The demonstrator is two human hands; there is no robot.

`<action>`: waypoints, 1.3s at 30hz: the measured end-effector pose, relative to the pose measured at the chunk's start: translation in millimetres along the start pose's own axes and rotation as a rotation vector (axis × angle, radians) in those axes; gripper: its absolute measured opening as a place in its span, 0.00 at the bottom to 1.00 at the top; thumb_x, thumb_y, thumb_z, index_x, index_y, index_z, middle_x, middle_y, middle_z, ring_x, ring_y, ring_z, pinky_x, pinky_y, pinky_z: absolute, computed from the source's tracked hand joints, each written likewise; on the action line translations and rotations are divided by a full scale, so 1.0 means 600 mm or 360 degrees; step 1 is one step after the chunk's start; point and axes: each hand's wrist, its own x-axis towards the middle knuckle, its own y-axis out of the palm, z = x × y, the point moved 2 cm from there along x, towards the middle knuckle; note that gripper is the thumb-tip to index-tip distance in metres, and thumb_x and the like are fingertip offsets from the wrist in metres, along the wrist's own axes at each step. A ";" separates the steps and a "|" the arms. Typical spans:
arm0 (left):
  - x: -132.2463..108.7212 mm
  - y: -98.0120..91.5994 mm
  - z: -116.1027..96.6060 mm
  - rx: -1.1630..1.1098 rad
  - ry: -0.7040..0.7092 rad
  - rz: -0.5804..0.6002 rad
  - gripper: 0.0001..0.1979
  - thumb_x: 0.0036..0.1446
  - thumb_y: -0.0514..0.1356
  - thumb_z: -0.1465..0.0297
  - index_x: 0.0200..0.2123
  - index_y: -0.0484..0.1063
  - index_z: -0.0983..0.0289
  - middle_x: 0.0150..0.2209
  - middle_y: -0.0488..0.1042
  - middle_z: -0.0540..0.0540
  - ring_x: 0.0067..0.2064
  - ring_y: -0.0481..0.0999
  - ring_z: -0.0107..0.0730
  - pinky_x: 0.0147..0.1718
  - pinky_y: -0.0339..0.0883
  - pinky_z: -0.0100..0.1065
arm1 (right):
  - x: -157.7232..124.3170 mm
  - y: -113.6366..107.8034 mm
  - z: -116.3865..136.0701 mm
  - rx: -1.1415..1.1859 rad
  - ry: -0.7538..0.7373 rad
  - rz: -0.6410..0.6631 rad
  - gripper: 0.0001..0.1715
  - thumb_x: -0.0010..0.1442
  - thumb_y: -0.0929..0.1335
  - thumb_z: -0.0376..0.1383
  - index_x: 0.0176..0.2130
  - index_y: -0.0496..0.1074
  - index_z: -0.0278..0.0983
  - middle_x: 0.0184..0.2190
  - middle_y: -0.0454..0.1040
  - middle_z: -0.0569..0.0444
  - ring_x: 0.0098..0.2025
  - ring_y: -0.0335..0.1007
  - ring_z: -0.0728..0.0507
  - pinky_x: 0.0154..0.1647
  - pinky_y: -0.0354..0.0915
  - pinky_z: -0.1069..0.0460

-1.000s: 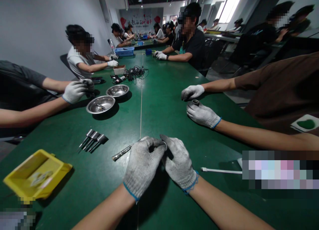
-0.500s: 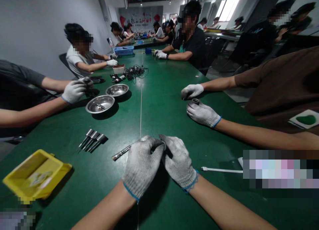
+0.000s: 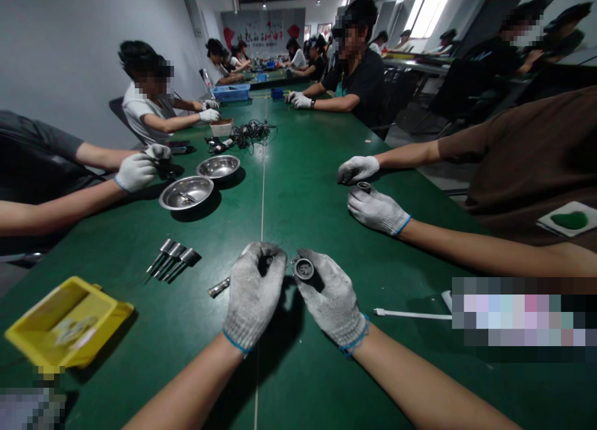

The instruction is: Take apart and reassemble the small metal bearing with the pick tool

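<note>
Grey-white knit gloves with blue cuffs cover both my hands. My right hand (image 3: 332, 296) is closed around a round, dark metal connector (image 3: 305, 268), its open end facing me with small pins or holes inside. Just left of it, my left hand (image 3: 255, 293) is curled, thumb and fingers pinched together; a small dark bit shows between them, too hidden to name. A narrow gap separates the two hands. Behind my left hand lies a slim metal tool (image 3: 219, 287), mostly covered by the glove.
Three metal cylinders with thin shafts (image 3: 173, 259) lie left, above a yellow bin (image 3: 69, 361) with small parts. Two steel bowls (image 3: 186, 194) stand farther back. A white cable (image 3: 413, 315) lies right. A co-worker's gloved hand (image 3: 377, 212) holds a similar round part; other people sit along the table.
My hands have moved apart, the left one shifting left. The connector in my right hand has turned so its open end shows.
</note>
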 end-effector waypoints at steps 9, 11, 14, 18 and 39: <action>-0.016 0.003 0.036 -0.0009 0.0412 0.0054 0.07 0.65 0.59 0.72 0.41 0.79 0.62 0.36 0.80 0.54 0.38 0.80 0.35 0.39 0.74 0.34 | 0.002 0.005 -0.010 0.0109 0.0216 -0.0049 0.19 0.65 0.71 0.33 0.55 0.76 0.41 0.46 0.84 0.48 0.47 0.83 0.38 0.49 0.79 0.45; -0.022 -0.002 0.018 -0.0003 0.0748 0.0114 0.08 0.67 0.59 0.74 0.45 0.78 0.62 0.36 0.78 0.54 0.37 0.79 0.32 0.37 0.73 0.31 | 0.004 0.003 -0.007 0.0120 0.0180 -0.0005 0.20 0.63 0.69 0.29 0.54 0.76 0.40 0.46 0.84 0.47 0.48 0.82 0.38 0.51 0.78 0.45; -0.024 -0.005 0.004 0.0191 0.1086 0.0312 0.11 0.68 0.58 0.73 0.50 0.77 0.61 0.38 0.76 0.56 0.36 0.78 0.33 0.34 0.73 0.32 | 0.005 0.001 -0.004 0.0128 0.0125 0.0036 0.23 0.62 0.67 0.26 0.54 0.77 0.40 0.46 0.84 0.48 0.48 0.82 0.39 0.52 0.78 0.45; -0.014 -0.008 0.005 0.0565 0.1233 0.0415 0.12 0.69 0.56 0.71 0.51 0.76 0.62 0.37 0.75 0.57 0.33 0.76 0.36 0.32 0.71 0.35 | 0.004 0.001 -0.005 0.0104 0.0092 0.0068 0.23 0.62 0.68 0.27 0.55 0.77 0.41 0.47 0.84 0.47 0.48 0.81 0.39 0.52 0.77 0.44; 0.019 -0.039 -0.011 0.0794 0.1002 0.0886 0.09 0.66 0.56 0.74 0.38 0.77 0.61 0.32 0.76 0.55 0.32 0.76 0.36 0.33 0.71 0.34 | 0.013 -0.002 0.006 0.0018 -0.0092 0.0268 0.31 0.53 0.67 0.25 0.54 0.77 0.42 0.43 0.83 0.49 0.45 0.80 0.37 0.48 0.77 0.42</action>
